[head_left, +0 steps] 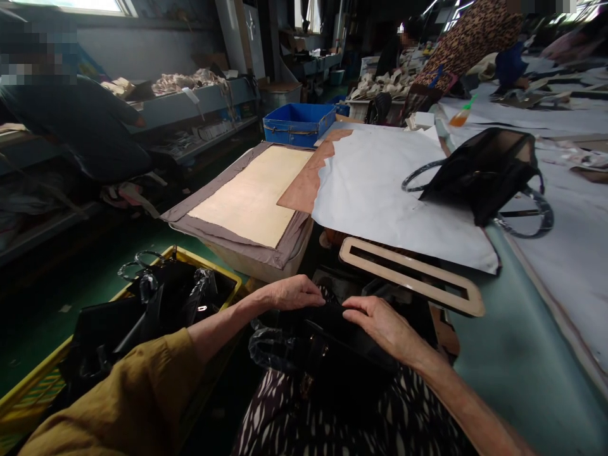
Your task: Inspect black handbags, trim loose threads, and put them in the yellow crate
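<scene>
A black handbag [351, 361] lies in my lap, its plastic-wrapped handle [270, 348] flopped toward the left. My left hand [297, 292] is closed on the bag's far top edge, fingertips pinched together. A short distance to the right, my right hand [382, 323] grips the same edge, with thumb and fingers bent over it. The dark material hides exactly what lies between the fingertips. Just beyond my right hand, a pale long frame with a slot [413, 275] rests on the table's near edge.
At left stands a yellow crate [232, 278] of black bags. Ahead are a cloth-draped bin with a cream board [247, 190] and a blue bin [299, 123]. Another black handbag [479, 171] sits on the white-sheeted table [375, 183]. People work at left and far right.
</scene>
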Tool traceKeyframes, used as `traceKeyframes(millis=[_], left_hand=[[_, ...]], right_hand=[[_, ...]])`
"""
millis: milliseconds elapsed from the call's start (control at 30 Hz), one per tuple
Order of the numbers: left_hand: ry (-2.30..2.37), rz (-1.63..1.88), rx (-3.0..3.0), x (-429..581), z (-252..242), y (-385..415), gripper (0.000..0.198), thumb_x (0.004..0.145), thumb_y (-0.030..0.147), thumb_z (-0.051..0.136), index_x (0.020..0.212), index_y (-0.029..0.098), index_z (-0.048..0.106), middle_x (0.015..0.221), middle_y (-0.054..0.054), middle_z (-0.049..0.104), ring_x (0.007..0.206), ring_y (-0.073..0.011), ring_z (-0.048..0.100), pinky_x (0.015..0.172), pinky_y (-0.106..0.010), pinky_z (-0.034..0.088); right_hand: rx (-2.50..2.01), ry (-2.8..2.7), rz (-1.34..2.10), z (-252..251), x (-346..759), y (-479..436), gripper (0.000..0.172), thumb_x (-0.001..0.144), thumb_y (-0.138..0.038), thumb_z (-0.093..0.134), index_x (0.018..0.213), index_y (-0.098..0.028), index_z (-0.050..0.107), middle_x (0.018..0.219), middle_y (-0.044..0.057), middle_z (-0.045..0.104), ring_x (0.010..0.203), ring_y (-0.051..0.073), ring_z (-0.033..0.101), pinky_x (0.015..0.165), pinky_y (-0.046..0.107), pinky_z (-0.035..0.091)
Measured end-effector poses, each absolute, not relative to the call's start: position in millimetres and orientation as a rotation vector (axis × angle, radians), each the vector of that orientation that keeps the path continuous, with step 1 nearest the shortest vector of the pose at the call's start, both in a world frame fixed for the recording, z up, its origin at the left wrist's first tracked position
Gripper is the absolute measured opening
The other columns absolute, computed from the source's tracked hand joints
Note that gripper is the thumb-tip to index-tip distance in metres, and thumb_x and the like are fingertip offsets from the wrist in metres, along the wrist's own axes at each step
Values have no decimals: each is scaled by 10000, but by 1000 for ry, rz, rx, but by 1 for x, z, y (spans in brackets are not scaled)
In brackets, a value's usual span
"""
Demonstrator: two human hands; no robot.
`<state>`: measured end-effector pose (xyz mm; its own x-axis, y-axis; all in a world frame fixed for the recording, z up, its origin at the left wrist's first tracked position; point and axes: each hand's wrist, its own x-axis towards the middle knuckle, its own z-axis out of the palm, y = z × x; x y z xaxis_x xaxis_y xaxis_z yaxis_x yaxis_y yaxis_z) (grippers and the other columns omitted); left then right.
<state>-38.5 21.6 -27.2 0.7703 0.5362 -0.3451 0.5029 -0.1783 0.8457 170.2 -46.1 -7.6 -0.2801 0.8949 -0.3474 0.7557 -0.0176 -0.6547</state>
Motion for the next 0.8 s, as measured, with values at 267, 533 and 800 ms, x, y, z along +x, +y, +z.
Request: traceKeyframes(millis=[267, 533, 800], left_hand=[[804, 94, 1864, -37, -24, 16, 388, 795, 416, 436, 533, 131, 403, 529, 45, 291, 526, -69, 275, 475, -196, 249], [799, 96, 1846, -31, -23, 14, 347, 779, 364, 467, 543, 110, 490, 516, 49, 300, 509, -62, 273, 456, -189, 235], [890, 95, 1737, -41, -29, 16, 395, 811, 423, 431, 743, 99, 646, 568, 28, 467, 534, -78, 371, 515, -185, 314]], right_hand=[[-1784, -2293, 1004, -5, 167, -39, 265, 796, -310, 446, 586, -203, 567, 564, -27, 545, 607, 125, 510, 569, 223, 303], [-1694, -2321, 1098, -4, 148, -35, 260, 794, -331, 464, 629, -206, 622, 599, -4, 601, 609, 135, 539, 553, 216, 310], [-1674, -2226, 1097, -10, 140, -36, 252, 786, -326, 462, 630, -211, 623, 568, -20, 575, 592, 121, 516, 550, 209, 290]])
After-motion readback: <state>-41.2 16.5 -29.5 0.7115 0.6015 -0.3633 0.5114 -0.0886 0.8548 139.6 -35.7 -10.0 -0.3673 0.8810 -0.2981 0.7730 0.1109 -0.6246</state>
